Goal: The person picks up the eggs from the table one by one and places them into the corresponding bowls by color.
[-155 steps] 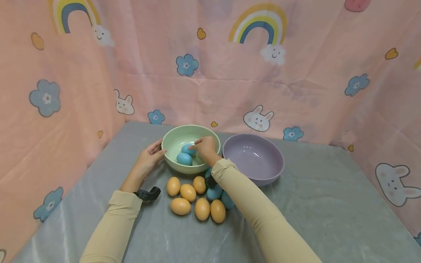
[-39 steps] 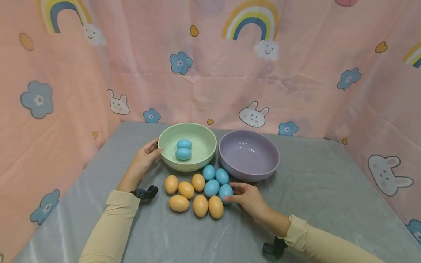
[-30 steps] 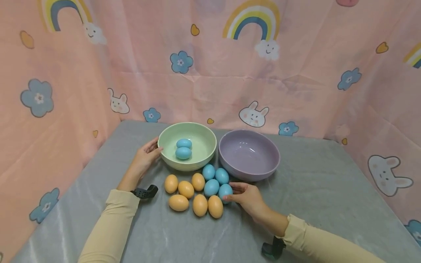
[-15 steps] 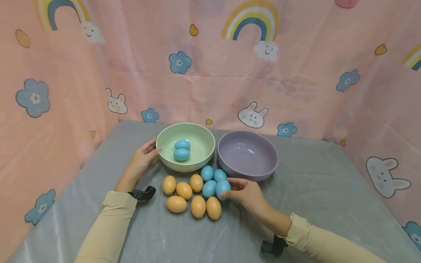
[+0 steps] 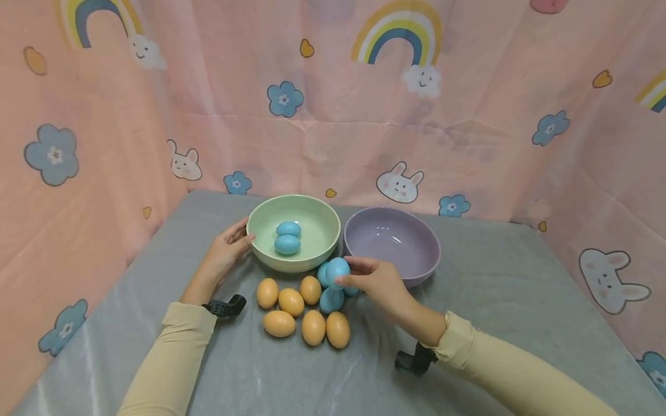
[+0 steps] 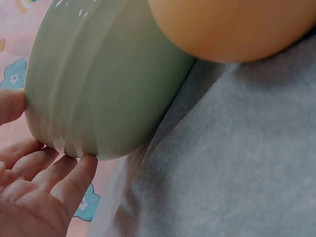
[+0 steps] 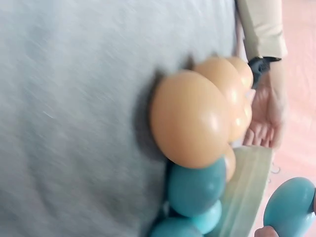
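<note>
My right hand (image 5: 382,286) pinches a blue egg (image 5: 338,271) between thumb and fingers, above the other blue eggs (image 5: 331,300). In the right wrist view this egg (image 7: 290,210) shows at the lower right, a fingertip on it. My left hand (image 5: 226,254) is at the left side of the green bowl (image 5: 296,263). In the left wrist view its fairly straight fingers (image 6: 74,182) touch the bowl's outer wall, thumb at the rim. Two blue eggs (image 5: 288,244) lie inside that bowl. Several orange-yellow eggs (image 5: 291,302) lie on the cloth in front.
A purple bowl (image 5: 400,263) stands beside the green one on the right, with no eggs visible in it. Grey cloth (image 5: 499,306) covers the table. A pink patterned curtain (image 5: 333,144) rises behind and at both sides.
My right hand has lifted the nearest blue egg off the table and moved it up and left over the others. Earlier, it reached into the green bowl. The left hand stays at the bowl.
</note>
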A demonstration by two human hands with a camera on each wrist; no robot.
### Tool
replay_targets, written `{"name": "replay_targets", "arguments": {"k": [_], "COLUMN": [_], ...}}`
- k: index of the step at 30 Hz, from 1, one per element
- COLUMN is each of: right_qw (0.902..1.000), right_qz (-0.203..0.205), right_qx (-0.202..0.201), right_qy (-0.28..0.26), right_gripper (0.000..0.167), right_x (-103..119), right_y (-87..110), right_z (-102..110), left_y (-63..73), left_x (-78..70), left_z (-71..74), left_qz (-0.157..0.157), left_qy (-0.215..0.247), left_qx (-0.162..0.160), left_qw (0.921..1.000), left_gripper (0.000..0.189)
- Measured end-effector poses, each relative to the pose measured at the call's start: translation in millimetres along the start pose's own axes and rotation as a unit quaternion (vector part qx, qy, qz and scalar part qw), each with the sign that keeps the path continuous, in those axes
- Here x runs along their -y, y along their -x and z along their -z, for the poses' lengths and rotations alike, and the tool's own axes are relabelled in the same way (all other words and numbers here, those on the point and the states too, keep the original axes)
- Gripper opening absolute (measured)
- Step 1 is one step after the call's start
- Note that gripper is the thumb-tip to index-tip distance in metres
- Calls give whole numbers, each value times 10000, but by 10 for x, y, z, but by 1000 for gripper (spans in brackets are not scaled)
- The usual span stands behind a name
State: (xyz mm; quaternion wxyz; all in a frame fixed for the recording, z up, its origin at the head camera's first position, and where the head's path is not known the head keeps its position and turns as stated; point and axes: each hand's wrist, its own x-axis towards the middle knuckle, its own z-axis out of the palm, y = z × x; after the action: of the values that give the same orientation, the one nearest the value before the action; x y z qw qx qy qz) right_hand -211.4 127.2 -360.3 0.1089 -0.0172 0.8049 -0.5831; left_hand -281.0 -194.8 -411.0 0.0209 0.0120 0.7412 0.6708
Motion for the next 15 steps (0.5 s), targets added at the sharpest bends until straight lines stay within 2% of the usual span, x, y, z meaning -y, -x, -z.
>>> {"name": "replay_targets", "arguments": {"k": [8, 15], "right_qw": [10000, 9998], "right_qz": [49, 59], "right_qx": [26, -65], "right_qy": [-13, 158], "right_gripper": [58, 56], "right_x": [193, 269], "right_y": [-156, -281], "right_z": [-28, -47], "left_y": [-2, -4], "left_x": [14, 12], "left_z": [8, 1], "left_qz": [48, 60], "left_qy": [-51, -71], "left_qx": [-8, -41], "left_qw": [10000, 9999], "left_gripper": [64, 64]}}
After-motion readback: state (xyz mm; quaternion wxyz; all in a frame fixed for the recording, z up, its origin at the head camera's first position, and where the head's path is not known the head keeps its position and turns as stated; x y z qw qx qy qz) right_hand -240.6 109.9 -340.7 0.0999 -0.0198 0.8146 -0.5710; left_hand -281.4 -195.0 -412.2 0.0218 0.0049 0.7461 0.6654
